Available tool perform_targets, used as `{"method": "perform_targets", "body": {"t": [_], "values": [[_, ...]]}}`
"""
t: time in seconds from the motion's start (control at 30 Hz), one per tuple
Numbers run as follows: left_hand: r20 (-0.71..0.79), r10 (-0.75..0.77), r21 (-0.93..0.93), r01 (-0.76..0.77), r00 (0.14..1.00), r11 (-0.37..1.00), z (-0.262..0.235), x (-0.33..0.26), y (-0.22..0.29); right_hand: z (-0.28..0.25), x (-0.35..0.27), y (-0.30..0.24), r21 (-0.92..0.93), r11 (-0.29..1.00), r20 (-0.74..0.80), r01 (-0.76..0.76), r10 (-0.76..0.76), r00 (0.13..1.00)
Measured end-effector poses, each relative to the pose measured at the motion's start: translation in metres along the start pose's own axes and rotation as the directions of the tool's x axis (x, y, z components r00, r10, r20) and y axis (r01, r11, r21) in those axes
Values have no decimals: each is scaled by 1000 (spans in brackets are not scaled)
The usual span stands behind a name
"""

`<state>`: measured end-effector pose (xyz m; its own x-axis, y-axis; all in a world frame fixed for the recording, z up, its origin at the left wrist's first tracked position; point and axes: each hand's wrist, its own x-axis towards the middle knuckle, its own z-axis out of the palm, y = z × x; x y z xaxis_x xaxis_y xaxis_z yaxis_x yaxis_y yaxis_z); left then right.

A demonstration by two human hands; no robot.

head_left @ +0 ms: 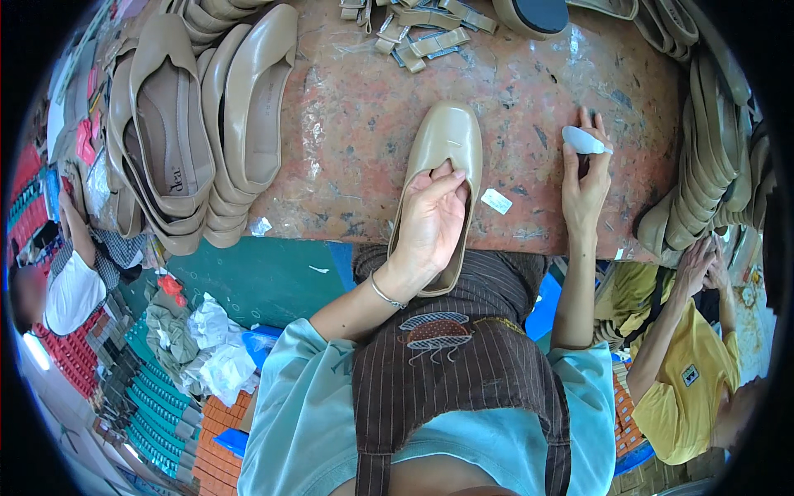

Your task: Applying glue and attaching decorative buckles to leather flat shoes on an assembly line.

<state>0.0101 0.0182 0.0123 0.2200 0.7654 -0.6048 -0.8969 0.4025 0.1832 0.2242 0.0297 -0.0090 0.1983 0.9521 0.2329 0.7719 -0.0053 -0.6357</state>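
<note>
Head view, only one. Worn red-brown worktable (372, 140), scuffed and glue-stained, filling the upper half.

Beige flat shoe (440, 186) at centre, toe at 12 o'clock, heel hanging over the near table edge toward the brown striped apron (463, 364). Left hand (430, 223) on it: fingers tucked into the shoe opening, palm over the heel part, closed on the shoe and pinning it down. Metal bangle at that wrist.

Right hand (585, 186) at 3 o'clock of the shoe, well apart from it, resting on the table, fingertips pinching a small pale blue-white pad (585, 140), teardrop-shaped, likely an insole cushion. Small white scrap (496, 201) on the table between shoe and right hand, touching neither.

Progress, judged only: shoe held open and ready, pad in hand but not yet inside, so the fitting step looks undone for this shoe. Cannot tell whether anything already sits inside; interior hidden by the fingers.

At 10 o'clock, stack of like beige shoes (190, 124), nested, soles and linings showing; unclear if finished or waiting. At 3 o'clock, stack of beige insoles or soles (703, 165) on edge. At 12 o'clock, loose beige straps with buckles (422, 33).

Another person in a yellow shirt (678, 372) at 4 o'clock, hands up near the right-hand stack. Crumpled white paper (219, 347) at 8 o'clock, below the table.
</note>
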Motion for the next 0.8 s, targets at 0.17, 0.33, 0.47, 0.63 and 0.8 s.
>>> {"method": "perform_targets", "body": {"t": [0.17, 0.33, 0.47, 0.63, 0.8], "values": [[-28, 4, -45, -5, 1000, 999, -7, 0, -1, -15, -27, -37, -210, 977, -358, 33, -109, 927], [-7, -5, -25, 5, 1000, 1000, -14, 4, 2, 34, 38, -80, -14, 892, -34, 452, -452, 891], [-77, 0, -6, 0, 997, 1000, -7, 7, -2, 82, 89, -82, -95, 873, 57, 477, -474, 879], [-66, -16, -47, 13, 998, 999, -8, 7, -4, 85, 90, -52, -150, 868, 144, 473, -454, 879], [-33, -13, -71, 10, 999, 997, -7, 4, 1, 41, 49, -69, 261, 898, 315, -353, 267, 911]]}}
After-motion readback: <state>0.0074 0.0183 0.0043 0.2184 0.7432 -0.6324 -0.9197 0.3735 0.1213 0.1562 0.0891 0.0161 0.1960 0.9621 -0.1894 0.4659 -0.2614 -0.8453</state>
